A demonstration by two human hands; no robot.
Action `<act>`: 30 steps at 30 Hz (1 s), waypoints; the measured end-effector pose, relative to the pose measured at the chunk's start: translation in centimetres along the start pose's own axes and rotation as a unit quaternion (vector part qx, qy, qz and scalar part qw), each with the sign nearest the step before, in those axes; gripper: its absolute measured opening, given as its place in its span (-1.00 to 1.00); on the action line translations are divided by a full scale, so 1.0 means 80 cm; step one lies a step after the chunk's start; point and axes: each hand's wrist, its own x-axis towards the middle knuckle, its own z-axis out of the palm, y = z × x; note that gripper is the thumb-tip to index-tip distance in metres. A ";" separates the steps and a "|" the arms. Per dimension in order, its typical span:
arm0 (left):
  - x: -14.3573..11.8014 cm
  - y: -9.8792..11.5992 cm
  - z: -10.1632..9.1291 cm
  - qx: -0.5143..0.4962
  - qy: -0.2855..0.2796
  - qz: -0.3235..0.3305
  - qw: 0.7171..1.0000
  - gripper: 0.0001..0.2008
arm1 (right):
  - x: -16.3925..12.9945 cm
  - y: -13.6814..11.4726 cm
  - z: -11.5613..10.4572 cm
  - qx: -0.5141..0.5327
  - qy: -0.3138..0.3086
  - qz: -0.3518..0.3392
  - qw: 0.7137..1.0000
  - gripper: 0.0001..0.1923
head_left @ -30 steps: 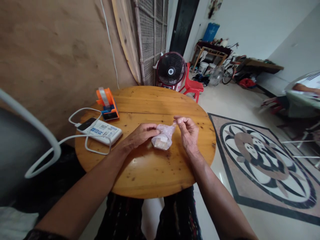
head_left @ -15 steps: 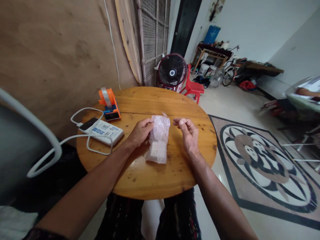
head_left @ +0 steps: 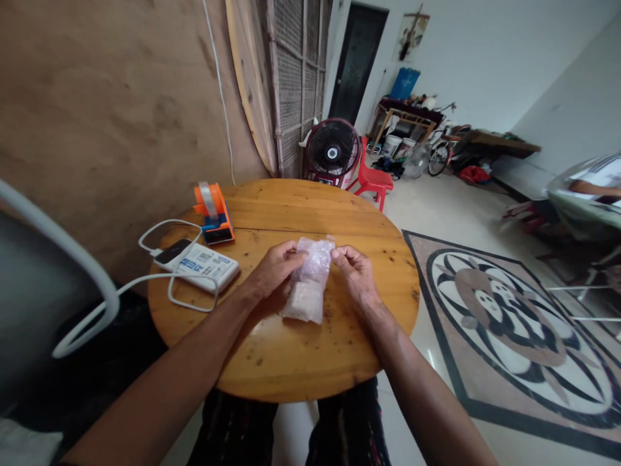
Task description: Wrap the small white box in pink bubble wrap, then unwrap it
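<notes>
A pinkish bubble wrap bag [head_left: 306, 285] lies on the round wooden table [head_left: 272, 362], with something pale inside its near end that I cannot make out. My left hand [head_left: 277, 266] is closed on the upper left edge of the bag, thumb lying on the plastic. On the other side, my right hand [head_left: 355, 270] pinches the upper right corner between thumb and fingers. A clear bit of film or tape sticks up at the bag's far end.
On the table's left stand an orange and blue tape dispenser [head_left: 213, 213] and a white box [head_left: 211, 265] with a dark device [head_left: 173, 251] and a white cable. Beyond the table are a fan [head_left: 332, 152] and a red chair [head_left: 372, 178]. A person's arm shows far right.
My right hand has moved left from beside the bag and now grips its upper right corner. My left hand has shifted further onto the bag, whose far end is bent.
</notes>
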 end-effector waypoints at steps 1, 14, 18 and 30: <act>-0.001 0.000 -0.001 0.013 -0.018 -0.013 1.000 -0.63 | 0.001 0.002 -0.001 0.001 0.002 0.006 1.000 -0.66; 0.009 -0.011 -0.005 0.059 0.131 -0.038 0.989 -0.73 | -0.018 -0.014 0.009 -0.131 -0.016 -0.103 0.986 -0.75; 0.005 -0.004 -0.002 0.136 0.134 -0.011 0.982 -0.75 | -0.022 -0.018 0.018 -0.185 -0.074 -0.122 0.972 -0.66; 0.003 0.004 0.001 -0.086 0.097 -0.037 0.991 -0.60 | -0.014 -0.005 0.026 0.135 -0.023 0.095 0.986 -0.62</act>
